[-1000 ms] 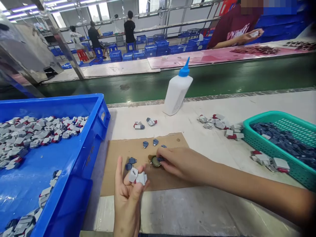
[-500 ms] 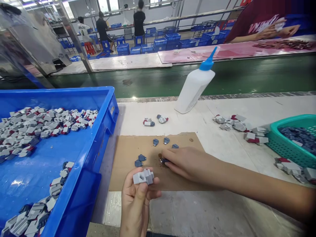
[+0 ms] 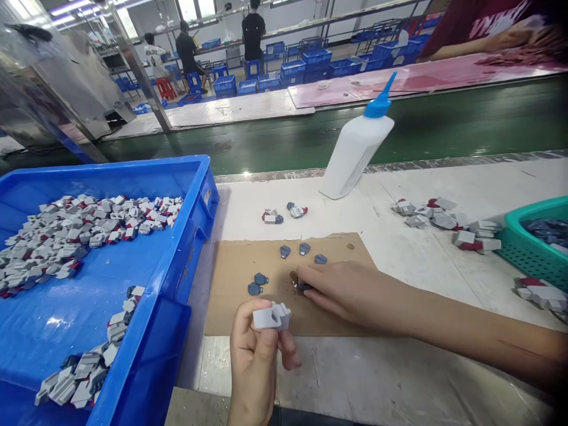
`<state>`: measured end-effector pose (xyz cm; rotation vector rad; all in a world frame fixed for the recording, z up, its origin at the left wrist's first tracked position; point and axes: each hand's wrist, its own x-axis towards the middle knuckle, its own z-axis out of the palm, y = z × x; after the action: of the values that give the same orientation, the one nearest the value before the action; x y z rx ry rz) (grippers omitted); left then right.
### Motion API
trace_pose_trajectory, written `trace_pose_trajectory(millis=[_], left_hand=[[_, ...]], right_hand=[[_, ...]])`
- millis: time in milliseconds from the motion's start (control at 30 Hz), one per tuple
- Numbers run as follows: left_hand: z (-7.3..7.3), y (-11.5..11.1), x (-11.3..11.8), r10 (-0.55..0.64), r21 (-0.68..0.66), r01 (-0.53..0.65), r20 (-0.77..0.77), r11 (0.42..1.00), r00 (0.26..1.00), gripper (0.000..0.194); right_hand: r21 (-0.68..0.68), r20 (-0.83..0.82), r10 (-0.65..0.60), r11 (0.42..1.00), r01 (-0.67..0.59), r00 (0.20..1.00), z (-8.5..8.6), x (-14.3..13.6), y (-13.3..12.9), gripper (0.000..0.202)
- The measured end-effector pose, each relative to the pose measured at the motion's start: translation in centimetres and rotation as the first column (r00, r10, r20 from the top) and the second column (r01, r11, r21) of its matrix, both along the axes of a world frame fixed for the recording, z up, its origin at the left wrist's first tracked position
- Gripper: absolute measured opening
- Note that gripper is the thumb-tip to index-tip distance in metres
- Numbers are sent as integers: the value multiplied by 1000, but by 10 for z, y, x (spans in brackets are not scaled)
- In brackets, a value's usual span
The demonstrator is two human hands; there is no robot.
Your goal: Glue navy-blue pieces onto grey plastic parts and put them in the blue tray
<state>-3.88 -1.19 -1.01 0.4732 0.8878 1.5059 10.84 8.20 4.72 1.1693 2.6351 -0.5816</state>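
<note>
My left hand [image 3: 257,361] pinches a light grey block-shaped part [image 3: 271,317] with a small hole in its face, above the front edge of the brown cardboard [image 3: 235,313]. Fingers of my right hand [image 3: 337,290] close on a small dark blue piece [image 3: 304,286], partly hidden, beside a shiny dark brown spot [image 3: 294,280] on the cardboard. Several dark blue fist-shaped pieces [image 3: 284,252] lie around it. Behind the cardboard are two grey, red and blue assemblies [image 3: 297,210].
A blue crate [image 3: 202,195] with many grey-red parts stands left. A white bottle [image 3: 357,154] with blue nozzle stands behind the cardboard. Grey-red parts [image 3: 444,219] and a green basket [image 3: 519,236] are right. Beyond the green belt [image 3: 266,139], a person in maroon [image 3: 479,26] works.
The grey part in my left hand has turned slightly, showing its hole more clearly. My right hand stays at the brown spot. The whole view has shifted a little.
</note>
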Motion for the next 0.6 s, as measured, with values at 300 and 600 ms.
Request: trace_pose_trajectory(millis=[300, 600], left_hand=[[-3, 2, 1, -37, 68, 38, -15, 997, 999, 17], [-4, 5, -3, 55, -109, -47, 66, 993, 996, 40]], right_hand=[[15, -3, -35, 999, 35, 999, -6, 0, 1, 9], [-55, -357, -113, 994, 99, 927, 3, 8, -4, 15]])
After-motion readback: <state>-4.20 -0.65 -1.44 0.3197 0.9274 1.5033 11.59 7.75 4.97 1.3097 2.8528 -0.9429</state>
